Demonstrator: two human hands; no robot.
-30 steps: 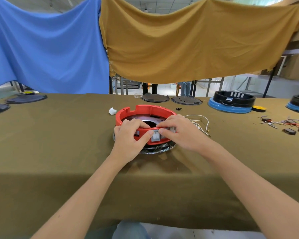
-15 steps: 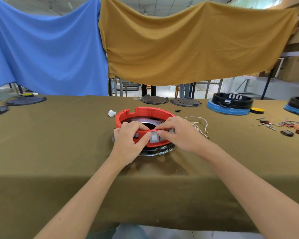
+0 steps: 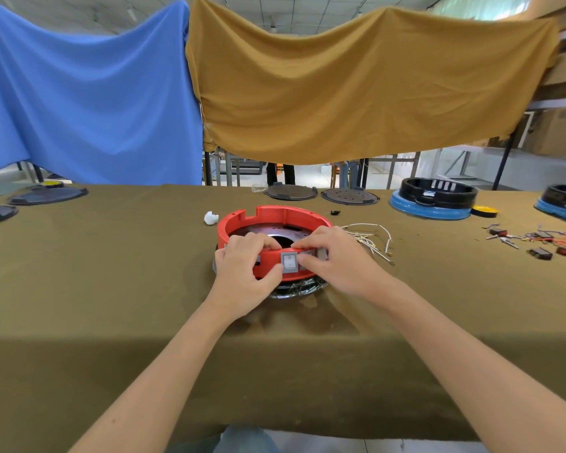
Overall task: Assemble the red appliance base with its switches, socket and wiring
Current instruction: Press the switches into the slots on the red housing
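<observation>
The red appliance base [image 3: 276, 214], a round ring open at the top, stands on a black plate in the middle of the table. A grey rocker switch [image 3: 289, 262] sits in its near wall. My left hand [image 3: 242, 273] grips the near rim, fingers curled over the top and thumb pressing the wall just left of the switch. My right hand [image 3: 339, 261] holds the rim on the other side, fingers over the edge and thumb beside the switch. A second grey switch is partly hidden under my right fingers. Loose white wires [image 3: 371, 238] lie to the right of the base.
A white scrap [image 3: 211, 218] lies left of the base. Dark round lids [image 3: 290, 192] rest at the far edge. Black bases on blue rings [image 3: 433, 197] stand at the far right, with loose switches and wires [image 3: 536, 241] near them. Dark plates [image 3: 48, 194] lie far left.
Both hands stay on the near rim; my fingers have shifted slightly around the grey switch. The base has not visibly moved on the table.
</observation>
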